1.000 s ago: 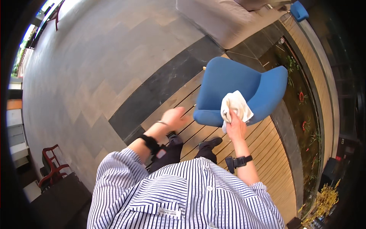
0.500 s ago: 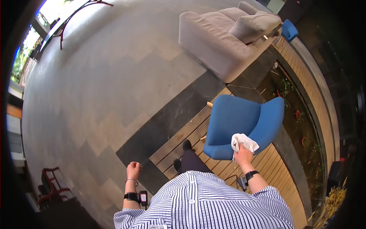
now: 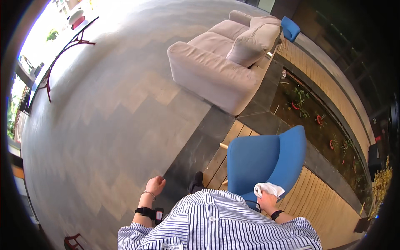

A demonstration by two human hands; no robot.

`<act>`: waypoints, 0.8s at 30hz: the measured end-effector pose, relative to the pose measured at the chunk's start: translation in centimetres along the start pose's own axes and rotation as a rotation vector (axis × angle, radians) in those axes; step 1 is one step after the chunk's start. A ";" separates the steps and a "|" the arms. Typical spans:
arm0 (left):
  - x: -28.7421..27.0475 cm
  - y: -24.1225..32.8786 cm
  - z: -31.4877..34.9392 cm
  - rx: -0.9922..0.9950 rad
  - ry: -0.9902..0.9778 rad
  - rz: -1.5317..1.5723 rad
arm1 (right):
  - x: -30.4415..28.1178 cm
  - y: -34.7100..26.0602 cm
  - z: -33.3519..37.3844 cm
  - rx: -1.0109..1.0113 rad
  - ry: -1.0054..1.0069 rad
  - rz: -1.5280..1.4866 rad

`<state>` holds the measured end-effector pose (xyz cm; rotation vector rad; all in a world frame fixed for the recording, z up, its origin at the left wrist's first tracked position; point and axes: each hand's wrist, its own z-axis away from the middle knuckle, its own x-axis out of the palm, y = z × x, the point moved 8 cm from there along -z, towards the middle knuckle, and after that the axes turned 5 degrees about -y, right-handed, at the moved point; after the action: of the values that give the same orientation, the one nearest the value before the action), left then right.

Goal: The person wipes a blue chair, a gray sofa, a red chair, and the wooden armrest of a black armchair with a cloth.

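Gripped in my right hand is a bunched white cloth. It lies against the near armrest of a blue upholstered chair, whose seat and curved back stand in front of me to the right. One pale wooden leg shows at the chair's left side. Away from the chair, my left hand hangs over the grey floor, fingers curled in and nothing seen in them. A bracelet and a black strap with a small device are on that forearm; a dark band circles my right wrist.
Beyond the chair stands a beige sofa with a cushion. To the right, a sunken bed of dark water holds potted plants, bordered by stone and wooden decking. Another blue chair is farther off. A red-legged table stands far left.
My view has shifted, so the sofa and chair appear lower and the sofa farther left. My right hand keeps the cloth at the chair's near armrest. My left hand remains curled.
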<state>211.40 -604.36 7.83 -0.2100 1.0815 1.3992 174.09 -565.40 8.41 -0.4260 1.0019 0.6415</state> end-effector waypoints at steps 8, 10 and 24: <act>-8.8 4.5 -11.4 0.100 0.068 0.052 | 1.4 -4.2 -15.0 0.222 -0.248 -0.483; -9.6 4.2 -13.9 0.073 -0.005 0.014 | -0.8 -7.1 -18.9 0.182 -0.186 -0.590; -20.6 7.5 -40.5 0.101 -0.158 -0.055 | -15.7 -10.5 -43.0 0.499 0.244 -0.811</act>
<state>189.41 -644.65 4.03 -0.0548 1.0052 1.2863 147.79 -603.77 1.80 -0.4249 1.0675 -0.3946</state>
